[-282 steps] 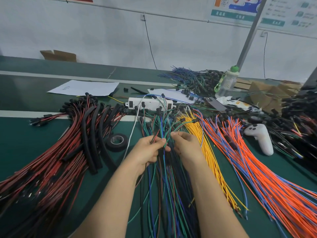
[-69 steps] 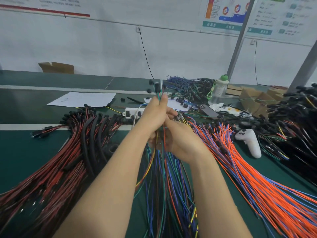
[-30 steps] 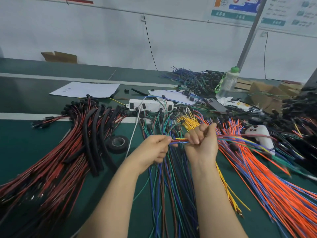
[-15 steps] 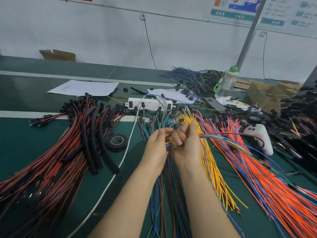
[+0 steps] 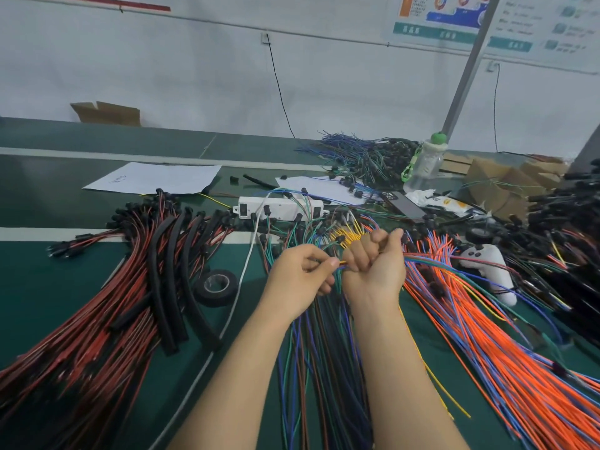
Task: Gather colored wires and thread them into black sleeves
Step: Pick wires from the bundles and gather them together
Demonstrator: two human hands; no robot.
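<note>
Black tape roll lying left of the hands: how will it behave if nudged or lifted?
The tape roll lies flat on the green mat, so a nudge would probably slide it, not roll it. Its open core suggests it is light and easy to pinch by the rim. The white cable close on its right may snag it.

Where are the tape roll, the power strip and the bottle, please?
tape roll [image 5: 215,299]: head view, front wall.
power strip [image 5: 281,207]: head view, white top face.
bottle [image 5: 427,165]: head view, clear body.
</note>
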